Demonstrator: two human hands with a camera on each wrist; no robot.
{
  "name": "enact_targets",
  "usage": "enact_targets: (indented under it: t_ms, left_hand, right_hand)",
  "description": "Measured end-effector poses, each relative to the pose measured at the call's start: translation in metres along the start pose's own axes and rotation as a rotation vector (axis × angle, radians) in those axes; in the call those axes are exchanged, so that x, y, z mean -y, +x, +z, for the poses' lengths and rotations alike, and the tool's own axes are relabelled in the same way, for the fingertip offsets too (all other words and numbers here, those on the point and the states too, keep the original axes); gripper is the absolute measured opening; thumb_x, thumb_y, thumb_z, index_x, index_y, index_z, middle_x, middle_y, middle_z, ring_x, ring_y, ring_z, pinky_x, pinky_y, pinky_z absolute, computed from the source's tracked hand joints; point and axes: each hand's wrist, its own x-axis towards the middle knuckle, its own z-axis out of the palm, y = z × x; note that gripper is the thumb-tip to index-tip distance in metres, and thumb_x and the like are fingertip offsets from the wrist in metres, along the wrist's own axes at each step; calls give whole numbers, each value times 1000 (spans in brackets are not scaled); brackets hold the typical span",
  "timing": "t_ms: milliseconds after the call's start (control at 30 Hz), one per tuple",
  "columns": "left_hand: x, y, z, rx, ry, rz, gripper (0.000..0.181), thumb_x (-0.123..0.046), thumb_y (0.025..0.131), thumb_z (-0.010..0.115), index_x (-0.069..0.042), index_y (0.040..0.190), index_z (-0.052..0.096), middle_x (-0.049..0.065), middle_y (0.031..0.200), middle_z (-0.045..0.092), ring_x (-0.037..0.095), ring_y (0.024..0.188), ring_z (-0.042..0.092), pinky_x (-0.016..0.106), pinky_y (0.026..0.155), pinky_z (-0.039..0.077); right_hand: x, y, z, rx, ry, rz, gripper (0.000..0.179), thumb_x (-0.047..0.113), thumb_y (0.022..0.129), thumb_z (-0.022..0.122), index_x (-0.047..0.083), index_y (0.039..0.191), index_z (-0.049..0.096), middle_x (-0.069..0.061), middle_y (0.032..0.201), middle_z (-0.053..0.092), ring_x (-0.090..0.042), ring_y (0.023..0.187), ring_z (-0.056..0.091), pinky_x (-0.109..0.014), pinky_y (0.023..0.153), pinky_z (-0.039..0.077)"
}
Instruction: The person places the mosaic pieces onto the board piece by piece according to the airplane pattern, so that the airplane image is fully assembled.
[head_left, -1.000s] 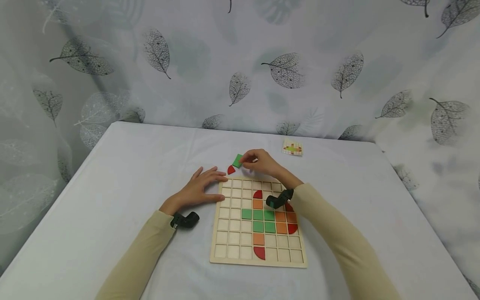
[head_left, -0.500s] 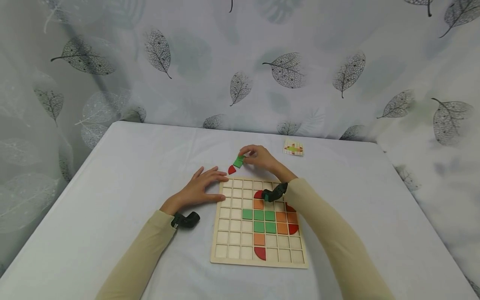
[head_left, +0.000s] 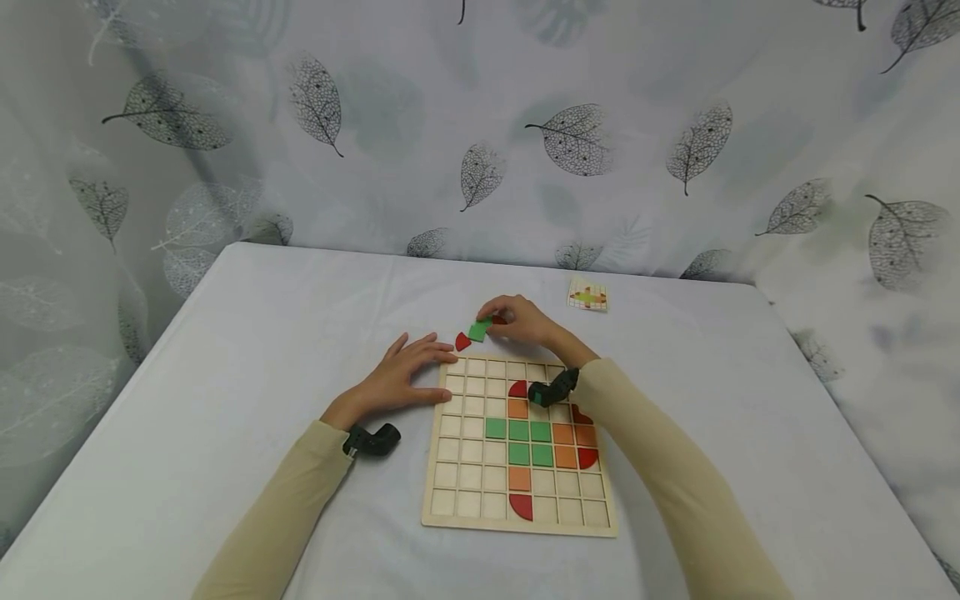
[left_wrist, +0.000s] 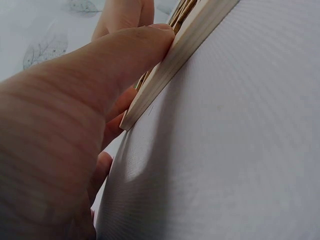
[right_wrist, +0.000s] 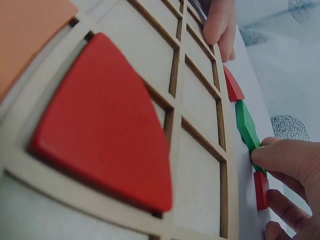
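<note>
A wooden grid board (head_left: 450, 475) lies on the table with green, orange and red pieces set in its cells. Spread along its upper left edge, my left hand (head_left: 401, 375) touches the frame with straight fingers; in the left wrist view the thumb (left_wrist: 145, 47) presses on the board's rim. Beyond the far edge, my right hand (head_left: 521, 321) pinches a green square tile (head_left: 477, 331) between thumb and curled fingers. One red quarter-round piece (head_left: 462, 341) lies left of that tile. Another red piece (right_wrist: 260, 191) sits under the right fingers, partly hidden.
A small pattern card (head_left: 588, 295) lies near the table's back edge, right of the right hand. White cloth covers the table (head_left: 300, 317), and a leaf-print curtain (head_left: 405, 125) hangs behind it. Each wrist wears a black camera.
My right hand has moved slightly about the green tile, first away and then back toward me. A red piece now shows under its fingers. The left hand stays in place.
</note>
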Motion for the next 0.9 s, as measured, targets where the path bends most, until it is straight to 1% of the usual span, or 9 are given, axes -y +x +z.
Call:
enact_targets:
  t_ms: [67,200,400,633,900]
  left_hand:
    - [0,0,0,0,0,-2,53,-33,84,77,-15,131,60,7,146,49,29,147,23,52,119,-3]
    - [1,0,1,1,-5,-8,53,-33,84,77,-15,131,60,6,146,49,29,148,22,52,119,-3]
    - [2,1,1,0,2,-7,52,-33,84,76,-15,130,60,6,146,49,29,148,22,52,119,-3]
    - [1,1,2,1,-1,-4,52,-33,84,76,-15,130,60,6,146,49,29,148,22,53,119,-3]
    - [1,1,2,6,-3,-7,53,-34,84,76,-15,130,60,6,147,49,30,148,22,53,119,-3]
  right_hand:
    - [0,-1,0,-5,-7,34,23,0,90,66,-1,113,68,-17,115,66,-29,100,58,-38,84,45]
    - [1,-2,-1,-9,-25,78,22,3,90,67,1,111,70,-14,109,67,-26,98,58,-34,83,45]
    - [5,-4,-3,4,-44,81,21,4,88,69,0,109,71,-13,104,68,-22,89,56,-32,80,46]
    - [7,-8,-3,6,-70,85,26,7,88,69,0,113,69,-13,107,69,-23,93,60,-37,85,50]
    - [8,-10,-3,-7,-50,73,27,6,88,68,-2,114,69,-15,107,69,-26,94,61,-39,86,51]
